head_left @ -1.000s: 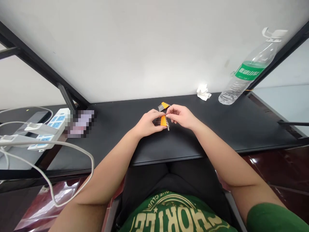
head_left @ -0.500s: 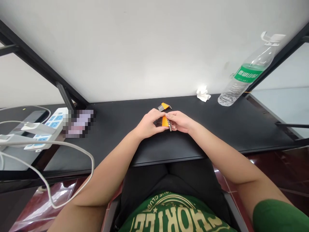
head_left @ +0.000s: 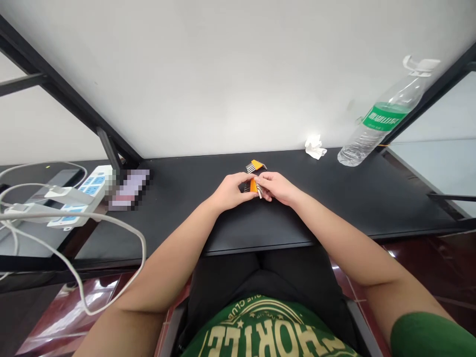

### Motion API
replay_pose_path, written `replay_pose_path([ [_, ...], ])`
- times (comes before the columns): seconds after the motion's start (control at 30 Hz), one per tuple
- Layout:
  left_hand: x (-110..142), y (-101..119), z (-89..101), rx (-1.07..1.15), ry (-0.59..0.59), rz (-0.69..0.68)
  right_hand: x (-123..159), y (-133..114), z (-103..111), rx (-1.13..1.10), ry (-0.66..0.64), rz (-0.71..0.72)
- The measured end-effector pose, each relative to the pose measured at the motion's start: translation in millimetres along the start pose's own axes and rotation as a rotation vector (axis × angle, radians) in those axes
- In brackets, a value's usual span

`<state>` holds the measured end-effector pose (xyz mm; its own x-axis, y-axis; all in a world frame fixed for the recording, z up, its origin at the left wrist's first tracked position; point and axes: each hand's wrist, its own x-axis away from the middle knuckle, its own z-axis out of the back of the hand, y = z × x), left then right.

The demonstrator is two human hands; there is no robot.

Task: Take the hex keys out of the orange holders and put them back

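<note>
Above the desk's middle, my left hand (head_left: 232, 191) grips an orange holder of hex keys (head_left: 253, 186), thumb on the near side and fingers on the far side. The straight ends of the keys point toward the left palm. On the other side, my right hand (head_left: 277, 187) is closed at the bent silver ends, its thumb and fingers pinching there; its fingertips are partly hidden. Just beyond both hands, a second orange holder with hex keys (head_left: 257, 165) lies on the black desk (head_left: 178, 186), its long ends pointing left.
Crumpled white tissue (head_left: 315, 147) and a clear plastic bottle with a green label (head_left: 385, 117) stand at the back right. At left are a white power strip (head_left: 94, 183) with chargers, a blurred-out flat object (head_left: 130, 190) and a looping white cable (head_left: 143, 248). A wall closes the back.
The view has shifted slightly. Between my hands the held hex key set has tilted a little, and its bent ends sit closer to the right fingers. The second set stays on the desk.
</note>
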<state>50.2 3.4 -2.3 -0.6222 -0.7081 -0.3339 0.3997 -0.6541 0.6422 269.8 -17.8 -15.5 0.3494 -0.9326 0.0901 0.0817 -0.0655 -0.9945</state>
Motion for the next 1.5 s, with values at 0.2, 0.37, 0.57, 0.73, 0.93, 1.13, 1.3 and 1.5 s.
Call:
replay_pose_path([
  [0.2, -0.4, -16.4, 4.3, -0.271, -0.085, 0.122, -8.0, 1.5, 29.5, 0.658, 0.422, 0.252],
  [0.37, -1.8, -24.8, 1.1, -0.34, -0.15, 0.172, -16.5, 16.0, 38.1, 0.762, 0.389, 0.172],
  [0.57, -3.9, -34.5, 7.6, -0.337, -0.123, 0.233, -30.8, 18.5, 37.9, 0.877, 0.374, 0.061],
  [0.73, -5.4, -51.1, 23.2, -0.464, 0.013, 0.433, -57.7, 7.8, 44.0, 1.055, 0.354, -0.018],
  [0.93, -1.7, -37.6, 22.8, -0.48, 0.188, 0.356, -71.3, 8.7, 27.2, 1.172, 0.35, 0.028],
  [1.13, -3.3, -19.4, -5.7, -0.396, 0.017, 0.331, -50.7, 9.4, 4.4, 1.182, 0.286, 0.158],
  [1.3, -6.2, -27.8, -8.2, -0.28, 0.047, 0.317, -43.3, 7.6, 0.6, 1.133, 0.181, 0.29],
  [1.5, -6.7, -32.1, -2.7, -0.02, 0.106, 0.433, -43.9, 9.0, 3.5, 1.088, 0.135, 0.378],
])
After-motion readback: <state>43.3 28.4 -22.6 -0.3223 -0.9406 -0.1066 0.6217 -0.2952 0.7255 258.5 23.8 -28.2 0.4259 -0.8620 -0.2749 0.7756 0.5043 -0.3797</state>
